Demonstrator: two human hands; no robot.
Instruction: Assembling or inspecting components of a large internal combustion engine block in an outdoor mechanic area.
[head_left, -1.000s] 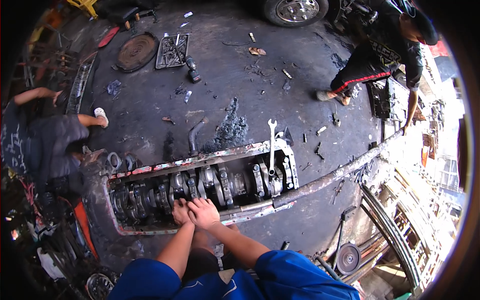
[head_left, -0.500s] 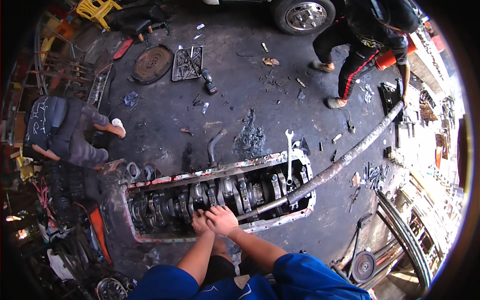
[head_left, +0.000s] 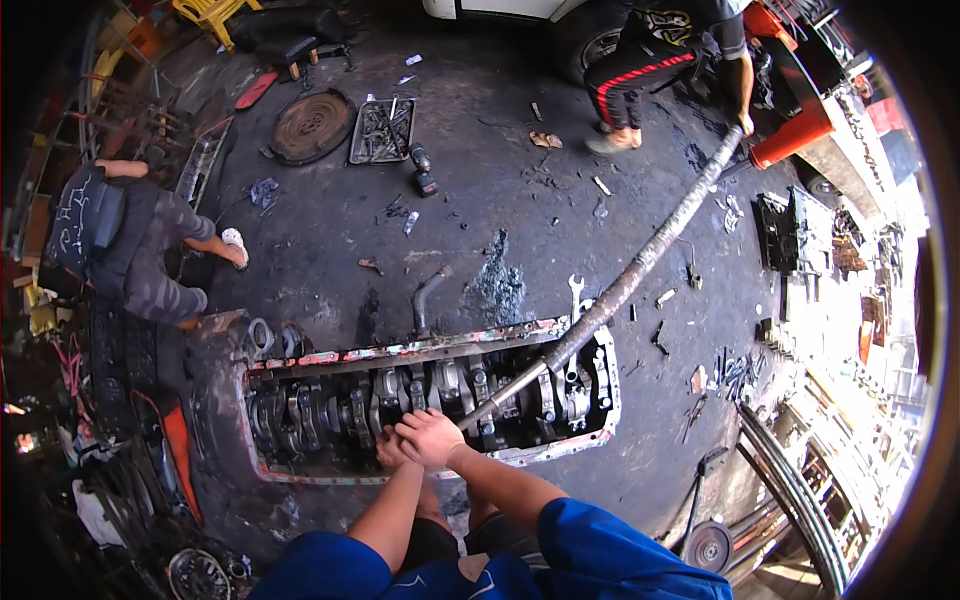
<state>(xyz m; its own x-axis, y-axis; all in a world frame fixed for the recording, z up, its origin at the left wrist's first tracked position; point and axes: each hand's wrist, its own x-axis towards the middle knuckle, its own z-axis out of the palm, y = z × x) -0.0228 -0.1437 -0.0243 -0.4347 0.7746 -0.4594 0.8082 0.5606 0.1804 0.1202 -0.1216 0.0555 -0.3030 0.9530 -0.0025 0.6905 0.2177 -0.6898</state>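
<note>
My right hand (head_left: 430,438) is closed over the near end of a steel breaker bar (head_left: 497,401), low above the open engine block (head_left: 330,357). Partly under it, my left hand (head_left: 389,450) is closed at the bar's head; both hands hide that end. A long grey pipe (head_left: 645,262) is sleeved over the bar's far part and slants up to the right. A co-worker's hand (head_left: 746,124) grips its far end. Inside the block, a crankshaft (head_left: 447,382) with bearing caps shows. A combination wrench (head_left: 576,292) stands in the block, partly behind the pipe.
A second person (head_left: 130,235) bends over at the left. On the floor lie a tool tray (head_left: 383,130), a cordless drill (head_left: 423,170), a round rusty plate (head_left: 313,127) and a curved hose (head_left: 427,298). Metal rails (head_left: 790,490) lie at the lower right.
The pipe's far end has swung away from me and left as the co-worker moved left with it. The bar has turned with the pipe; my hands stay closed near the same spot.
</note>
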